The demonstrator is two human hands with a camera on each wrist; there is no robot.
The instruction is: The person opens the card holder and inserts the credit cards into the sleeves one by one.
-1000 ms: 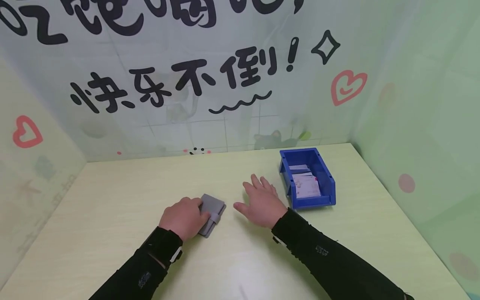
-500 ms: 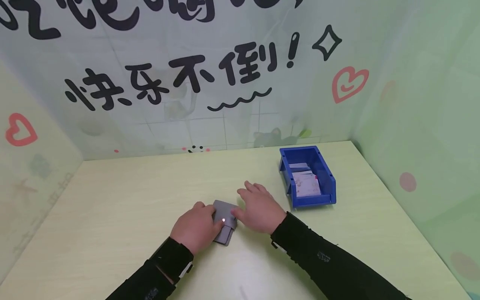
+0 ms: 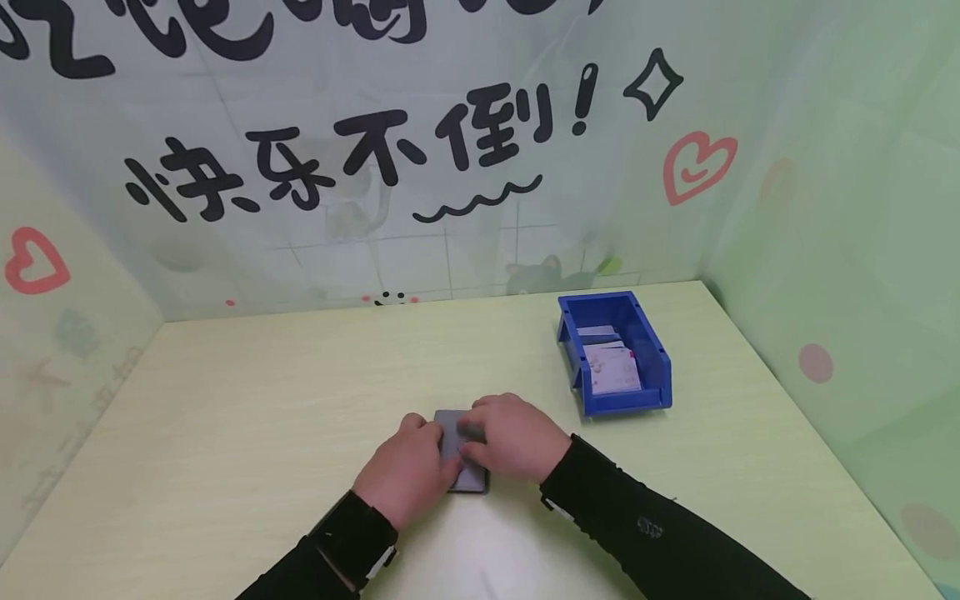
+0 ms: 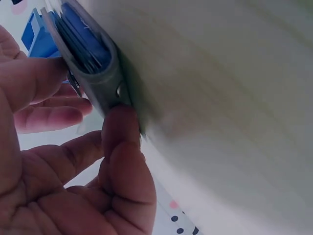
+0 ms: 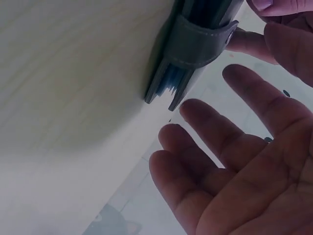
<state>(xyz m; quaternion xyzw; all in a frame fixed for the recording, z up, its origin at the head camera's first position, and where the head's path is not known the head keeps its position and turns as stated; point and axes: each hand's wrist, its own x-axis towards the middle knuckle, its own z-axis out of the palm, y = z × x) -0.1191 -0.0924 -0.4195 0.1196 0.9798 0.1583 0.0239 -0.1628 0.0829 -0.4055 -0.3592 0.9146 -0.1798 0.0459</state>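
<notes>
A grey card holder (image 3: 452, 442) with a snap strap stands in front of me, close to the table surface. My left hand (image 3: 405, 471) grips it by its left side; in the left wrist view the thumb lies on the cover and a finger presses the spine. Blue-tinted sleeves (image 4: 85, 39) show between the covers. My right hand (image 3: 517, 437) is at the other side, by the strap (image 5: 195, 46). The strap's free end stands a little off the cover. In the right wrist view several right fingers (image 5: 212, 129) are loosely bent and apart from the holder.
A blue bin (image 3: 656, 367) holding pinkish-white cards (image 3: 613, 368) stands at the back right of the pale wooden table (image 3: 300, 375). Printed cloth walls (image 3: 480, 192) with black lettering enclose the back and both sides.
My left hand has carried the card holder to the right and turned it more upright. The right hand has come down and left, its fingers now at the strap.
</notes>
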